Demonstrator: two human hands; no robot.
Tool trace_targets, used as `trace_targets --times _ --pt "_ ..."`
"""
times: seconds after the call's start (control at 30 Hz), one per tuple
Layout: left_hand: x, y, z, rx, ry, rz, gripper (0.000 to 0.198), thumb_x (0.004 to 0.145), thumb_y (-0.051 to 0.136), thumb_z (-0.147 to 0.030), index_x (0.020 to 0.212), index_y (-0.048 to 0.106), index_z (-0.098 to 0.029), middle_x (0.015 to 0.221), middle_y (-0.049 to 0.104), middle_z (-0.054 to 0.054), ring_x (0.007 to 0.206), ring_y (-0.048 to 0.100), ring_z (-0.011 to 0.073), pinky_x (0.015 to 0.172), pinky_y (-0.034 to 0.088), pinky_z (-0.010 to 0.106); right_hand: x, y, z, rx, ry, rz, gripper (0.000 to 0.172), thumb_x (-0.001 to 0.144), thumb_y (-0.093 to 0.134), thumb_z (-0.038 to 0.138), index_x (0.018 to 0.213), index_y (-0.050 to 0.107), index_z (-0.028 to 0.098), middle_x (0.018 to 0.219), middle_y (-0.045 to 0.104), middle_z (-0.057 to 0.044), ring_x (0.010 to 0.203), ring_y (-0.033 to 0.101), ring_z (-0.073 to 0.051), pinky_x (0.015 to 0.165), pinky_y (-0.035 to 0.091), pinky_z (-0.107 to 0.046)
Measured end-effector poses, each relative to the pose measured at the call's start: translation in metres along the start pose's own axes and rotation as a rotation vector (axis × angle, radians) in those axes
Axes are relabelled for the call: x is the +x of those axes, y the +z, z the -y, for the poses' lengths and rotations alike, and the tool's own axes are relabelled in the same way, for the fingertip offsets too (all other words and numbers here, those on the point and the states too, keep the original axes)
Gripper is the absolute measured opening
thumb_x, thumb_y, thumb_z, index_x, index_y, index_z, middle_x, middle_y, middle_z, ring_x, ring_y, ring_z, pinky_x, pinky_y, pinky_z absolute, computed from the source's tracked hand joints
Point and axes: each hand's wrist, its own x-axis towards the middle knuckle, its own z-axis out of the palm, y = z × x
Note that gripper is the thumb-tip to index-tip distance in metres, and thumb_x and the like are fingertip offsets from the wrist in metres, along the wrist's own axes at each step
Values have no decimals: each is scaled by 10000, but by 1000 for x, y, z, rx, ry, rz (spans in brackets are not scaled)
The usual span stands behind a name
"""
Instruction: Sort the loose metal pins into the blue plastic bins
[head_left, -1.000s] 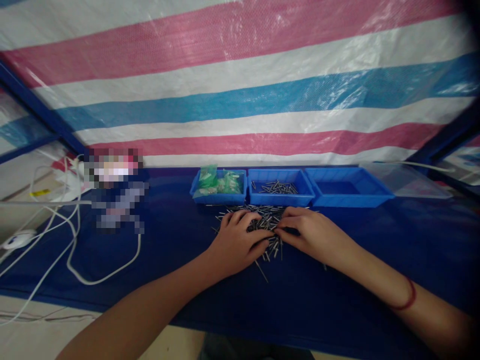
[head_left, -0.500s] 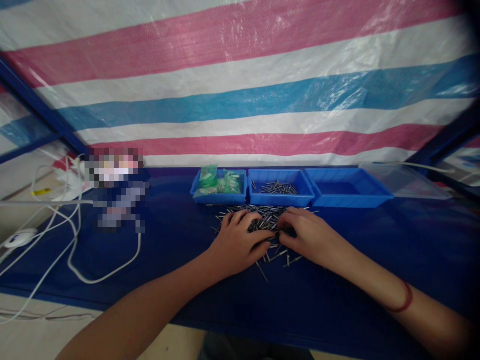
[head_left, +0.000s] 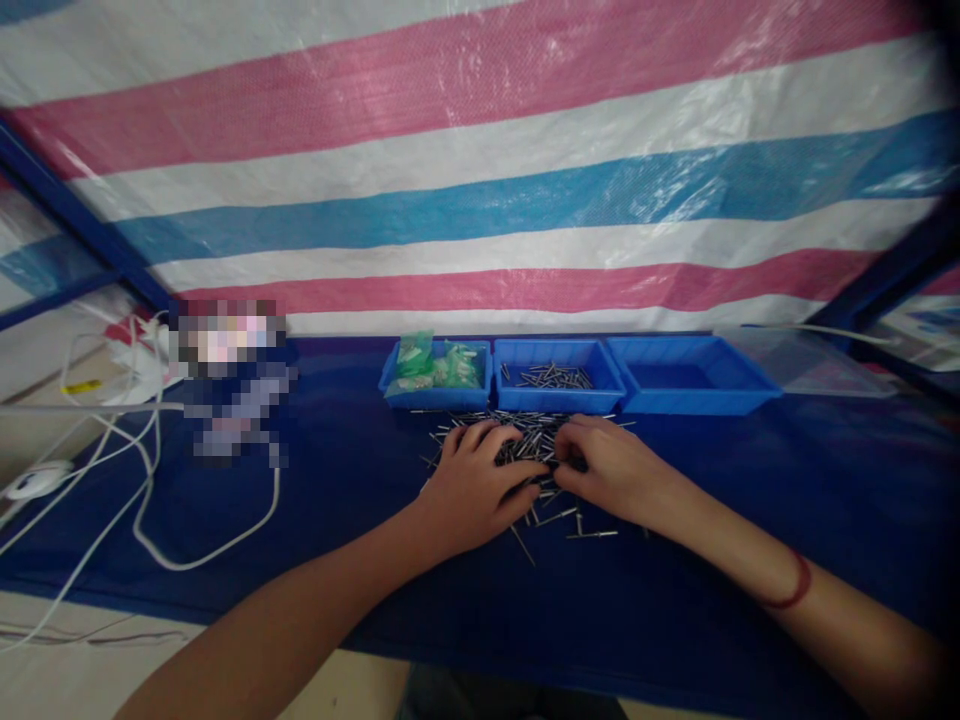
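A heap of thin metal pins that look like blind rivets (head_left: 534, 440) lies on the blue tabletop in front of the bins. My left hand (head_left: 472, 480) rests on the heap's left side, palm down, fingers bent but apart, with no rivet seen in its grip. Across from it, my right hand (head_left: 611, 470) is curled at the heap's right side, thumb and fingertips drawn together. Whatever lies between those fingertips is too dark and small to make out. A few loose rivets (head_left: 592, 534) lie on the near side, below the right hand.
Behind the heap stand three blue bins: the left bin (head_left: 439, 400) with green bags, the middle bin (head_left: 559, 402) with some rivets, the right bin (head_left: 697, 402) with nothing visible inside. White cables (head_left: 187, 566) trail on the left. A clear sheet (head_left: 817, 365) lies at right.
My right hand has shifted slightly at the heap, and the dark bit at its fingertips no longer shows. Loose rivets below it lie differently. My left hand stays in place.
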Motion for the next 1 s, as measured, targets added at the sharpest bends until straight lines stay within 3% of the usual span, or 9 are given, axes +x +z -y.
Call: trace_targets --times 0.2,0.43,0.7,1.0 --pt "2 -1 1 -72 -14 -35 219 882 538 -362 1045 647 -266 1222 568 65 1180 463 265 981 340 461 -1 -7 -4 182 -132 -86 102 820 500 183 759 582 189 755 595 -31 716 556 -170 681 424 -302" --pt "6 1 6 -278 -20 -162 199 928 486 -325 1013 602 -187 1027 667 58 985 594 187 889 418 339 -11 -15 18 373 -303 -198 96 891 481 201 874 576 200 829 619 -41 773 575 -160 712 461 -297" --pt "8 1 4 -422 -31 -215 204 928 490 -319 911 628 -170 895 686 47 857 630 160 789 457 277 -13 -1 23 500 -187 -353 78 871 559 278 874 592 208 769 606 -28 684 559 -148 628 466 -279" --pt "10 -2 3 -478 -43 -238 178 903 524 -316 895 626 -171 853 673 44 795 624 152 745 464 261 -14 -5 23 491 -251 -384 116 876 551 281 905 644 219 842 665 -47 736 610 -166 671 503 -304"
